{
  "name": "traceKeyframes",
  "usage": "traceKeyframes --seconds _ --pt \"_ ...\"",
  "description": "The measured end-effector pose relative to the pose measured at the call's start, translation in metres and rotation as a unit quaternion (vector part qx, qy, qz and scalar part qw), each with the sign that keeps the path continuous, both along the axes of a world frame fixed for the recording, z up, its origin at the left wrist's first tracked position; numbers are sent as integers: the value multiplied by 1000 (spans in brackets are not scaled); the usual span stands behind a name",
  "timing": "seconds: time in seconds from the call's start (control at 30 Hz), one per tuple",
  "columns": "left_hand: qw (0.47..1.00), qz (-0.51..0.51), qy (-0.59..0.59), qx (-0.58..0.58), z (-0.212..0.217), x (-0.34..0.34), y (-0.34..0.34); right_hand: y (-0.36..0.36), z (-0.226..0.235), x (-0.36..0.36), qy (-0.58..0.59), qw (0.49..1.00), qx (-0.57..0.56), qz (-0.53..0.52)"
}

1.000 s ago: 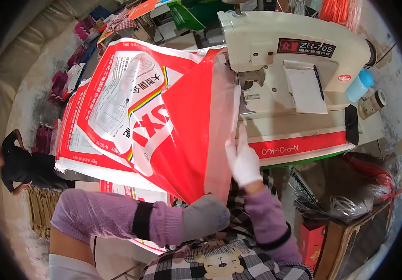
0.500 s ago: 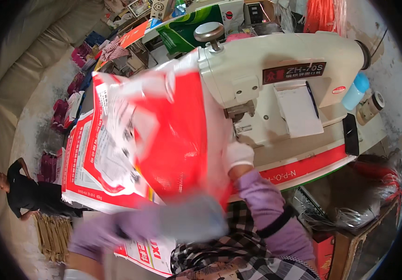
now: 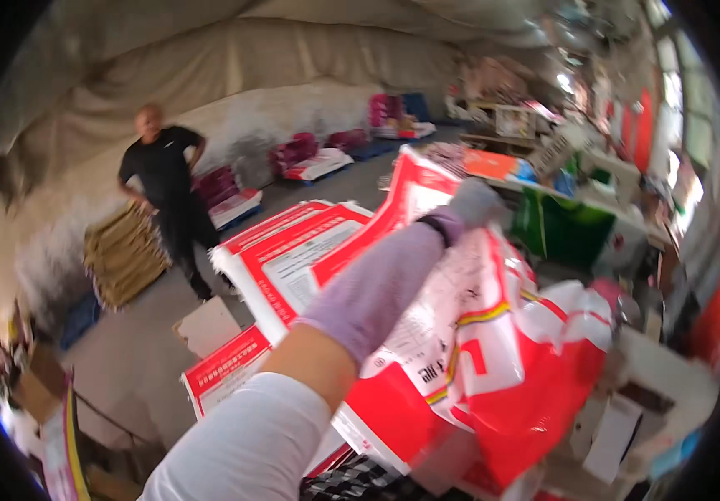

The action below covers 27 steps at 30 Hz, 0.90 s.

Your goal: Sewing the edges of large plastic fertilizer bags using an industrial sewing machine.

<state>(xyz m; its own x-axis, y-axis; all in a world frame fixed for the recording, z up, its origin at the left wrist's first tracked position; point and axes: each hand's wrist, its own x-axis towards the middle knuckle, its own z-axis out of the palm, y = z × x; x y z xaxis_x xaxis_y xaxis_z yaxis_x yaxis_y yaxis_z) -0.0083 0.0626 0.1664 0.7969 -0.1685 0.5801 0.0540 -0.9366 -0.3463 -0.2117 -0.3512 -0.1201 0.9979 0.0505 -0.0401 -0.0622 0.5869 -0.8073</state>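
Observation:
My left hand (image 3: 475, 203), in a grey glove below a purple sleeve, reaches out across the middle. It is closed at the upper edge of a red-and-white plastic sack (image 3: 535, 367). The sack hangs creased and tilted to the right of my forearm, its lower part blurred. Beneath my forearm lies a pile of flat red-and-white printed sacks (image 3: 306, 255). My right hand cannot be made out; only a pale smear shows by the sack's lower edge. Right of the sack, the cream bag-sewing machine (image 3: 669, 376) is partly covered and blurred.
A person (image 3: 168, 184) in black stands at the left, beside a stack of brown sacks (image 3: 126, 255). Purple bundles (image 3: 293, 154) line the far wall. A green sheet (image 3: 560, 225) covers part of a bench behind the sack. A white board (image 3: 208, 326) is near the pile.
The view has swung up and left, so the sewing machine now sits at the lower right. My left hand has moved out and up to the sack's upper edge; the sack has shifted rightward in view.

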Motion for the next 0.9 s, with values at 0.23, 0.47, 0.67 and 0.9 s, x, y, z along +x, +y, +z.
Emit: traceKeyframes --seconds 0.23,0.47,0.67,0.9 --pt "937 -3 -305 171 192 -127 -57 -1 50 -1 -126 917 -354 -131" --pt "998 24 10 60 -28 -291 77 -31 48 -122 -145 879 -422 168" --pt "971 29 -20 -237 -115 -295 1 -3 47 -106 -188 874 -320 315" --pt "918 -275 68 277 -230 -235 -336 -9 -48 -125 -391 724 -515 242"
